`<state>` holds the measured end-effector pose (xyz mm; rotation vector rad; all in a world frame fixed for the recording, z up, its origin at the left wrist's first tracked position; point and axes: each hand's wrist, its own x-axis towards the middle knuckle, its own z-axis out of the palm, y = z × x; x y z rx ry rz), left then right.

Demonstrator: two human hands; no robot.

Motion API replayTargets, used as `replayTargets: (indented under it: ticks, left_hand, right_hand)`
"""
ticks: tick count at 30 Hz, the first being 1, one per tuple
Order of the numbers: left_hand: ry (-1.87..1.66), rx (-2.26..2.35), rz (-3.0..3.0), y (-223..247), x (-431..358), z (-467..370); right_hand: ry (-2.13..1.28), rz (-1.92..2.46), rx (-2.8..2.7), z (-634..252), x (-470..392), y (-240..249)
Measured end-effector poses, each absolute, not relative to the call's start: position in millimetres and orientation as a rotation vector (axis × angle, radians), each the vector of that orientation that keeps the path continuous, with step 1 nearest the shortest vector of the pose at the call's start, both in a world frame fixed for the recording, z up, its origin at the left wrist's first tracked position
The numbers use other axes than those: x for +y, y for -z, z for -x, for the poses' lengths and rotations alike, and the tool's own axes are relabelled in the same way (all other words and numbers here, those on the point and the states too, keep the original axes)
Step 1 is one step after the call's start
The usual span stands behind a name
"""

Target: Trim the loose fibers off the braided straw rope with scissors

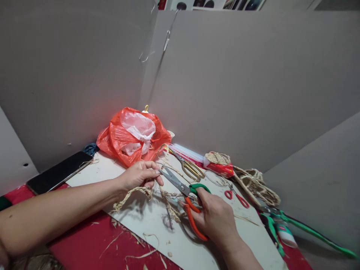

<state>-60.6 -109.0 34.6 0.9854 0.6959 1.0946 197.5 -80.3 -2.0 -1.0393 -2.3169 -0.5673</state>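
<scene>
My left hand (140, 175) is closed, pinching a braided straw cord (132, 194) whose frayed end hangs to the left below the hand. In my right hand (215, 213) are scissors (180, 184) with one green and one orange handle, my fingers through the loops. The blades are parted, and their tips reach the fingertips of my left hand. More braided straw (172, 210) hangs below the blades, over a white board (194, 251). Exactly what lies between the blades is too small to tell.
Behind are an orange plastic bag (112, 138), gold-handled scissors (191, 168) and small red scissors (242, 201). A black phone (59, 172) lies left. Coiled straw braid (261, 187), green-handled cutters (315, 232) and a white bottle (287, 236) are right. Grey panels rise behind; straw scraps litter the red cloth (92, 243).
</scene>
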Motion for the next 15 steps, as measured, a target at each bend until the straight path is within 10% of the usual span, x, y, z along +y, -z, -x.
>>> replayTargets:
  ticks: [15]
  left_hand:
    - [-1.123,0.805,-1.124,-36.5,-109.8,64.5]
  right_hand:
    - [0.622,1.040,-2.308,-196.5,-83.0,0.9]
